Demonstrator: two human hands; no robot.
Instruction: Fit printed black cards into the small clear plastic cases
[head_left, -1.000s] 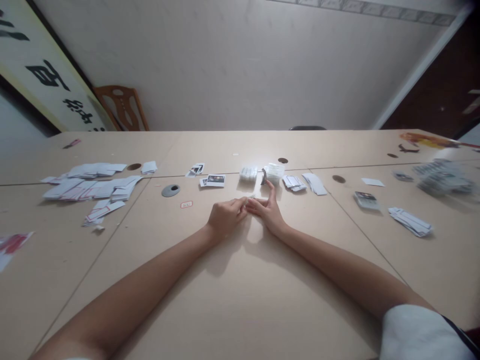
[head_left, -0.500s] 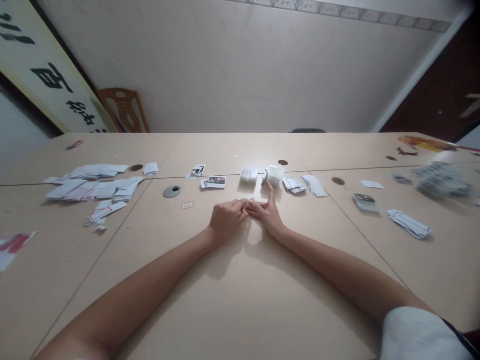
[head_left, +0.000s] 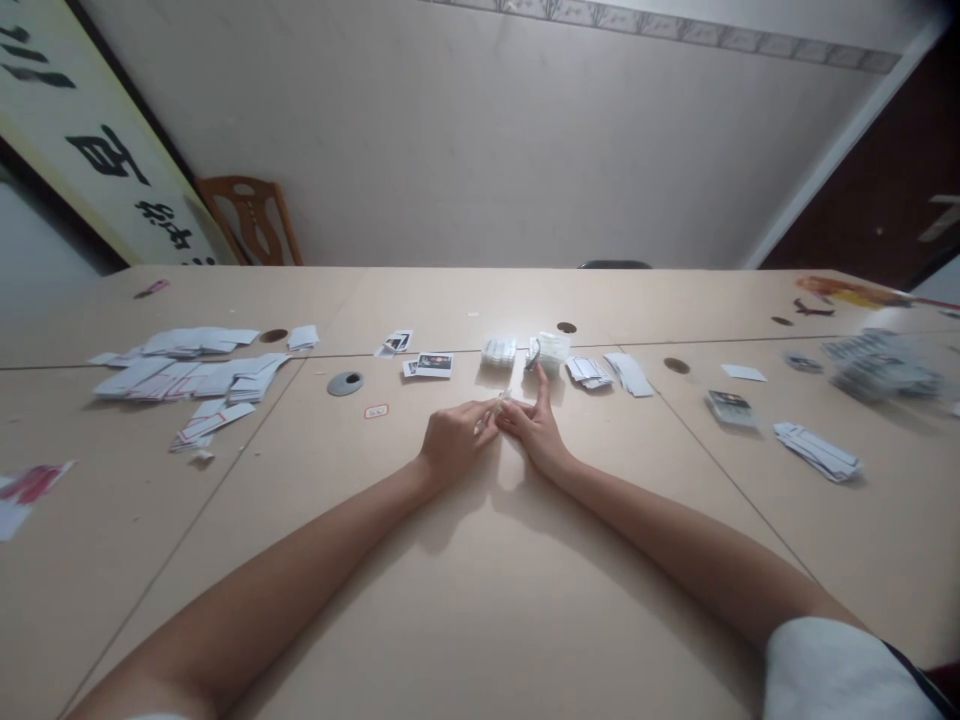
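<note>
Clear bit shows more between the hands than a half-second ago; left hand and right hand both pinch it. Looks like grip adjustment, work unfinished.

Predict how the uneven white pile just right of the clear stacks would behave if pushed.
The white pile would probably spread when pushed, since its edges sit unevenly. Its layers look thin, so likely light. Lying flat, it seems unlikely to roll.

Likely an office: cable-holed table, framed calligraphy, wooden chair.
</note>
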